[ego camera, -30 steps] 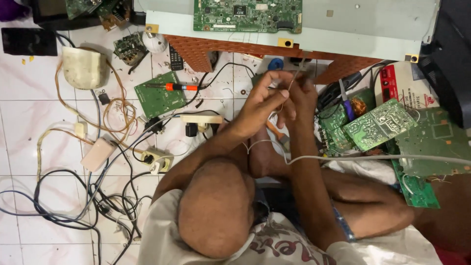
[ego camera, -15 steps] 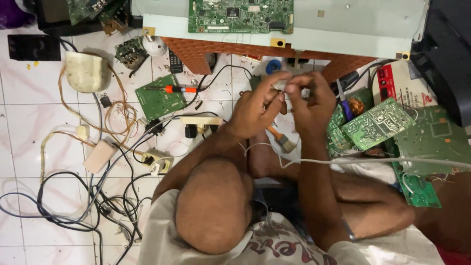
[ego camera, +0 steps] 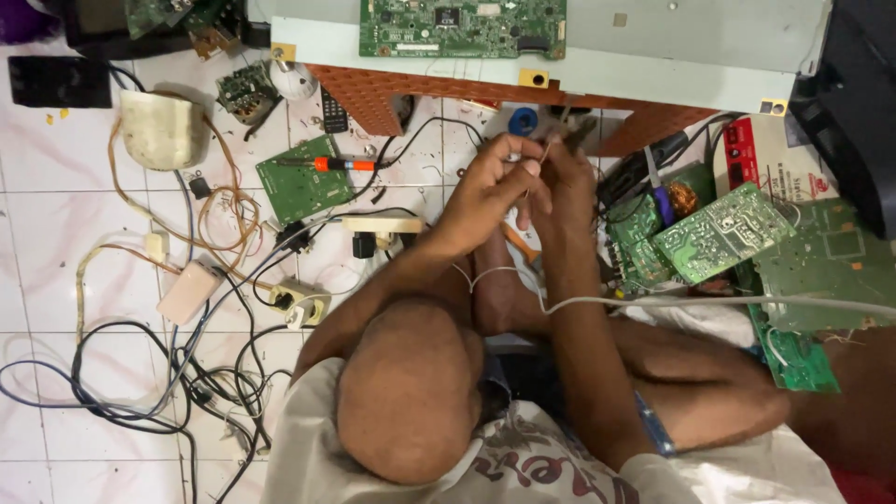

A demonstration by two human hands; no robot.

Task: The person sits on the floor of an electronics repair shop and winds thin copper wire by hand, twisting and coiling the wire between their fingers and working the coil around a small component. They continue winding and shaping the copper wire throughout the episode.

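Near upper centre, my left hand [ego camera: 485, 191] and right hand [ego camera: 565, 177] pinched a thin wire [ego camera: 553, 140] closed-fingered, raised for sight.

Floor is white glossy tile [ego camera: 56, 243] with pinkish marbling and thin grout lines, pretty well lit, with soft glare on the tiles at the left edge. Clutter everywhere: a tangle of black cables [ego camera: 140, 383] toward the bottom-left corner, a loop of tan wire [ego camera: 229, 210] further up, green circuit boards [ego camera: 719, 233] piled along the right edge. Across the top edge sits a big grey metal panel [ego camera: 691, 47] with a green board [ego camera: 462, 26] mounted on it, and a reddish-brown perforated sheet [ego camera: 373, 93] underneath.
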